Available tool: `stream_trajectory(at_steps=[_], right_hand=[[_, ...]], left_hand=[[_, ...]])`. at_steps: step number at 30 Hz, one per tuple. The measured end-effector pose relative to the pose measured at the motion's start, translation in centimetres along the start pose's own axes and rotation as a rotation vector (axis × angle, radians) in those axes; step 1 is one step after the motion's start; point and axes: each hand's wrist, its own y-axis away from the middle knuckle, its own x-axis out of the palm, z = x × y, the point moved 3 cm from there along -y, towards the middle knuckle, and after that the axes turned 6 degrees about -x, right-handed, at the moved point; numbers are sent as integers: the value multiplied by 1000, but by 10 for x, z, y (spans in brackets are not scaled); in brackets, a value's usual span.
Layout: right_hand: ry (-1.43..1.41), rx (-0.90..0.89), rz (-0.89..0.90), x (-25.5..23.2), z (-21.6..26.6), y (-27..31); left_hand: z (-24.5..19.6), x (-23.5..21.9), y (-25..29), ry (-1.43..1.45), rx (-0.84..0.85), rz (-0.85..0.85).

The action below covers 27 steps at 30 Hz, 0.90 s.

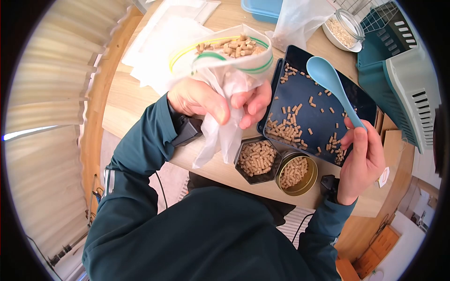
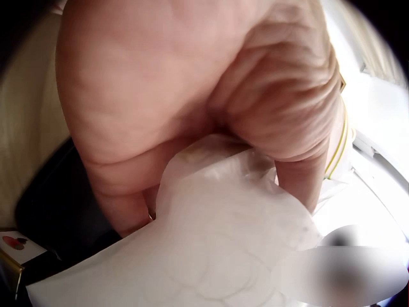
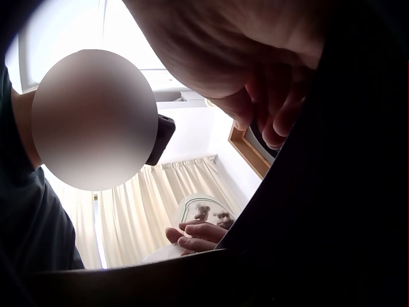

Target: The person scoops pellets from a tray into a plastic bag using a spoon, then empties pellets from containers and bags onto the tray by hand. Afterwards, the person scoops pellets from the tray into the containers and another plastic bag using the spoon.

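My left hand (image 1: 206, 100) grips a clear zip bag (image 1: 220, 75) by its gathered lower part. The bag's mouth gapes, with a yellow and green seal, and tan wood pellets (image 1: 239, 48) show inside. In the left wrist view, crumpled plastic (image 2: 223, 236) hangs under the palm. My right hand (image 1: 364, 159) pinches the handle of a light blue spoon (image 1: 335, 86), whose bowl is over the dark blue tray (image 1: 323, 133). Scattered pellets lie in this tray, heaped at its near left corner. Nearer me stand a hexagonal container (image 1: 253, 180) and a round gold tin (image 1: 307, 185), both holding pellets.
A teal and grey pet carrier (image 1: 398, 84) stands at the right edge. Behind the tray are another plastic bag (image 1: 300, 23), a white bowl (image 1: 344, 46) of shavings, a glass jar (image 1: 351, 23) and a blue box (image 1: 260, 11). White sheets (image 1: 154, 47) lie at the left.
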Motion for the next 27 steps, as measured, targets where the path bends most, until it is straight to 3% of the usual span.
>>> stream_trajectory(at_steps=[2,4,5,6,8,9,10,12,13,16,17,18,21,22,24,27], right_hand=[[3,0,8,0,0,0],[-6,-2,9,1,0,0],[-14,-1,12,1,0,0],[-14,-2,11,1,-1,0],[-15,-1,17,0,-1,0],[-14,0,17,0,0,0],[-9,1,21,0,0,0],[-3,3,25,0,0,0],[-5,0,26,0,0,0],[-8,-1,29,0,-1,0],[-10,-2,30,0,-1,0],[-11,-2,31,0,-1,0],[-9,-4,28,0,0,0],[-8,-3,31,1,0,-1],[-7,-2,34,1,1,-1],[-4,-3,39,0,2,-1]], left_hand=[[-4,0,-1,-14,-38,-40],[-10,0,-3,-434,-18,-202],[-13,-2,1,-660,-111,-284],[-3,-9,3,-661,-111,-284],[25,-34,14,-137,-79,-545],[17,-31,28,289,-70,-768],[10,-23,24,289,-70,-767],[-9,-2,10,-496,33,-589],[-12,0,6,-496,33,-589],[-36,18,-8,-1027,378,-501],[-47,29,-6,-1437,47,-645],[-41,22,-1,-1438,48,-646],[-16,-10,14,-931,264,-601],[-15,-14,16,-931,264,-600],[-18,-15,17,-1245,264,-650],[-23,-6,15,-1110,288,-717]])
